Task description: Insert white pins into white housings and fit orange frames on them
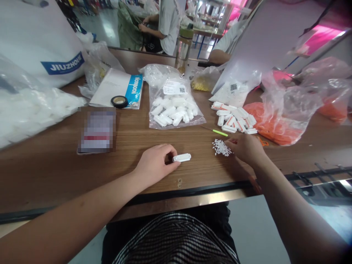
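Observation:
My left hand [158, 161] pinches a white multi-hole connector housing [182, 157] between thumb and fingers, just above the table or resting on it. Rows of small holes show along its upper face. My right hand [247, 148] is at the right edge of a heap of tiny white plugs [221, 147], fingertips pressed together and touching the heap. What they hold, if anything, is too small to make out. Behind the heap lies a thin tool with a yellow-green handle [220, 132]. Past it is a pile of white housings with orange strips [233, 117].
A clear bag of white housings [176, 110] lies at the centre back, a bottle [183, 49] behind it. On the right is a bag of orange parts [286, 121]. Leftward are a phone-like, blurred-out object [97, 130], a notebook [110, 86] and black tape [119, 101]. Another person [165, 29] sits beyond.

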### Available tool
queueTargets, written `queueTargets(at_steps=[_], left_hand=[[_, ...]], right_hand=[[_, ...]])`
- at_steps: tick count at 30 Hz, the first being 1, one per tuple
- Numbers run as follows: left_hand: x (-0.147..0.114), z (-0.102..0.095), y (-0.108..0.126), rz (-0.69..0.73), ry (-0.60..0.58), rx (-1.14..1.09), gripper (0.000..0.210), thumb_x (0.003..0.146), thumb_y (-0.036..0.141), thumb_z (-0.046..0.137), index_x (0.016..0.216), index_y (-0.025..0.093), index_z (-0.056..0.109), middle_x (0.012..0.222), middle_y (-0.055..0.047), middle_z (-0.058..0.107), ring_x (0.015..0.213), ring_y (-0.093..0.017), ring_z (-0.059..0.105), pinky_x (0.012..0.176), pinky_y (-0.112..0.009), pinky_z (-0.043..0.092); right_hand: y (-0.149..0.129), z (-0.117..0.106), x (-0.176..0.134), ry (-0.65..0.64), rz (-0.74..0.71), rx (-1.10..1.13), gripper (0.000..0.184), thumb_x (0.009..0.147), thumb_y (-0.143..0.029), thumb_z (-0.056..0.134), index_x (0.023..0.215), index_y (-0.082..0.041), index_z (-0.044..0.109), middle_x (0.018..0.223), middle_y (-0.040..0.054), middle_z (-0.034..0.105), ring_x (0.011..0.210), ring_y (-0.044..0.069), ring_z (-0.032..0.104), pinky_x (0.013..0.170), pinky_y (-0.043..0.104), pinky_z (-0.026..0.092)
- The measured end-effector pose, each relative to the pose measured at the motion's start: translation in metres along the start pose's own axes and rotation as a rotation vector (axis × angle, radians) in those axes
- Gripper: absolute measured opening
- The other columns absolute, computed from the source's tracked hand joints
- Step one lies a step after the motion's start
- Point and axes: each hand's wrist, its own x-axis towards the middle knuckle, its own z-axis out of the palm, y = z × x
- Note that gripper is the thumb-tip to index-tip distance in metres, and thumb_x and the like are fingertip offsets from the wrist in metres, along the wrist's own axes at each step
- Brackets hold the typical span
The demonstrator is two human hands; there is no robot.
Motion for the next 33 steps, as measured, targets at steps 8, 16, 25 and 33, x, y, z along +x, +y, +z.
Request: queueTargets(at_steps=[8, 16, 25, 33], left_hand=[[-0.001, -0.001, 0.001, -0.004, 0.01, -0.022, 0.012, 0.079, 0.032, 0.07, 0.084, 0.022, 0.064, 0.068, 0.004, 0.055, 0.063, -0.013, 0.05, 0.065, -0.028, 0.038], [-0.001, 0.001, 0.001, -0.012, 0.034, -0.039, 0.013, 0.079, 0.032, 0.07, 0.082, 0.022, 0.063, 0.067, 0.004, 0.053, 0.062, -0.013, 0.048, 0.064, -0.028, 0.037], [-0.001, 0.001, 0.0, 0.016, 0.036, -0.033, 0.013, 0.078, 0.032, 0.07, 0.082, 0.021, 0.063, 0.069, 0.003, 0.054, 0.064, -0.013, 0.049, 0.066, -0.029, 0.039], [-0.001, -0.001, 0.002, -0.002, 0.026, -0.03, 0.013, 0.077, 0.03, 0.071, 0.084, 0.021, 0.063, 0.07, 0.004, 0.055, 0.064, -0.014, 0.05, 0.067, -0.029, 0.041]], right_hand=[[-0.023, -0.009, 0.003, 0.021, 0.05, 0.37, 0.021, 0.074, -0.039, 0.068, 0.072, -0.02, 0.075, 0.062, 0.0029, 0.07, 0.061, 0.02, 0.064, 0.058, 0.029, 0.044], [-0.126, -0.01, -0.041, -0.052, -0.628, 0.635, 0.013, 0.09, -0.027, 0.06, 0.082, -0.023, 0.069, 0.08, 0.0006, 0.068, 0.08, 0.017, 0.061, 0.081, 0.036, 0.042], [-0.128, -0.002, -0.039, 0.05, -0.763, 0.433, 0.009, 0.09, -0.022, 0.059, 0.085, -0.021, 0.066, 0.084, 0.0017, 0.067, 0.085, 0.019, 0.057, 0.083, 0.038, 0.035], [-0.132, -0.01, -0.04, 0.102, -0.887, 0.315, 0.02, 0.093, -0.021, 0.053, 0.082, -0.02, 0.07, 0.084, 0.0027, 0.068, 0.081, 0.019, 0.056, 0.085, 0.04, 0.034]])
